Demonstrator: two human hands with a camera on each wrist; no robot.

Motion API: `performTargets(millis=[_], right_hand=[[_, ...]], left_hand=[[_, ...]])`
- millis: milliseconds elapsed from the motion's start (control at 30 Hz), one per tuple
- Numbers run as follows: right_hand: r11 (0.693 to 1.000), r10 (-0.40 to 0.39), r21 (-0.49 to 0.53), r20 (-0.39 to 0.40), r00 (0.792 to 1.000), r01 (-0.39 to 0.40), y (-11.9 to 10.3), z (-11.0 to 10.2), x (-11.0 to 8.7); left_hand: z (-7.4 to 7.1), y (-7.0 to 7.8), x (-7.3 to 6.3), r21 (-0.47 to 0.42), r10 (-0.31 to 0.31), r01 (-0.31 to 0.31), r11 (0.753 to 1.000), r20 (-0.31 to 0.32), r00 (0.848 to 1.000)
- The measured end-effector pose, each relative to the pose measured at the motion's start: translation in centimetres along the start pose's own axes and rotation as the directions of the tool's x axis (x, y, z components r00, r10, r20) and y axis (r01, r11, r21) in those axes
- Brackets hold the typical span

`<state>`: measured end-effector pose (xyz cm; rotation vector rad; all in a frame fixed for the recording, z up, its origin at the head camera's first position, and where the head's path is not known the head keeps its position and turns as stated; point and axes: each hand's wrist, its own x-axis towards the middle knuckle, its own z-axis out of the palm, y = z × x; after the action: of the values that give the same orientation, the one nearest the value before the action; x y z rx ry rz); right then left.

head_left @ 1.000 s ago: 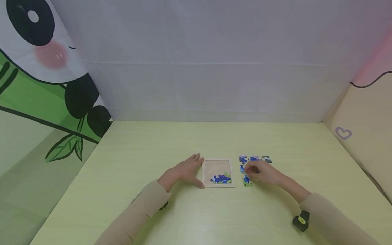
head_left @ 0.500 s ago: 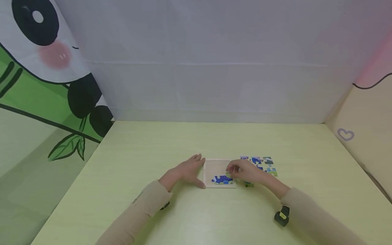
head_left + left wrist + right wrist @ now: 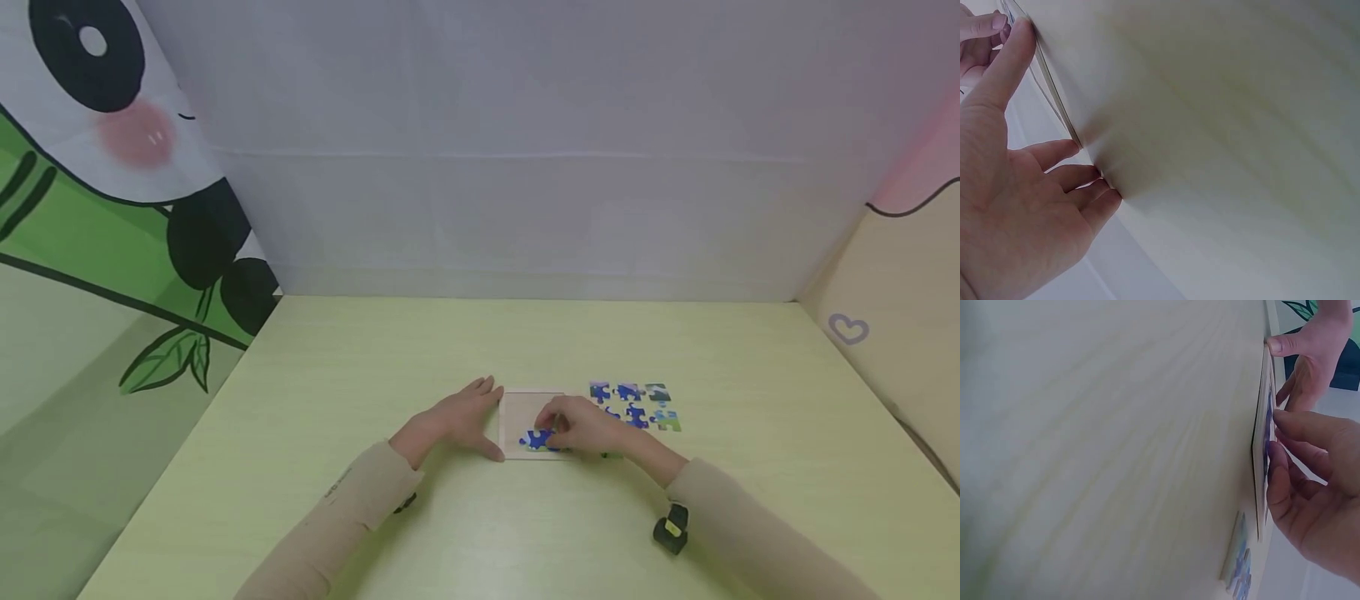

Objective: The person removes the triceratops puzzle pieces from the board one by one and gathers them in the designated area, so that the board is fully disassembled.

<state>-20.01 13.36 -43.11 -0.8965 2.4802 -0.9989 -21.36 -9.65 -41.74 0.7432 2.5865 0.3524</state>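
A shallow puzzle tray [image 3: 517,408] with a pale frame lies on the table, several joined blue and green pieces [image 3: 536,439] in its lower part. My left hand [image 3: 459,421] is spread along the tray's left side, thumb near the front corner and fingers by the back; in the left wrist view these fingers touch the edge. Over the lower right of the tray, my right hand [image 3: 581,423] has curled fingers and pinches a puzzle piece, mostly hidden by the fingers. In the right wrist view its fingertips [image 3: 1277,453] are down at the tray's surface.
Several loose puzzle pieces [image 3: 628,392] lie in rows on the table right of the tray, some partly behind the right hand. The pale table [image 3: 420,342] runs back to a white cloth wall [image 3: 525,208]. A printed panel [image 3: 150,250] stands at the left.
My right hand has moved left from the loose pieces onto the tray, then slightly further left over the joined pieces. The left hand stays at the tray's left side.
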Motion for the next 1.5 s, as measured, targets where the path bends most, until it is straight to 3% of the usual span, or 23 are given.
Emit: performTargets(millis=[467,867,1167,1500], right_hand=[[0.999,0.039,-0.020,0.015,0.999,-0.039,-0.44,0.13,0.11],[0.994,0.102,0.034,-0.002,0.995,-0.102,-0.53,0.20,0.31],[0.994,0.103,0.032,0.003,0.995,-0.103,-0.49,0.15,0.38],[0.993,0.117,-0.018,-0.064,0.991,-0.118,-0.97,0.42,-0.01]], left_hand=[[0.07,-0.05,0.07,0.013,0.003,-0.003,1.000,-0.004,1.000],[0.30,-0.36,0.29,0.012,0.009,-0.008,1.000,-0.009,1.000],[0.18,-0.29,0.01,-0.014,0.009,-0.009,1.000,-0.008,1.000],[0.26,-0.32,0.28,0.006,-0.004,0.004,1.000,-0.005,1.000]])
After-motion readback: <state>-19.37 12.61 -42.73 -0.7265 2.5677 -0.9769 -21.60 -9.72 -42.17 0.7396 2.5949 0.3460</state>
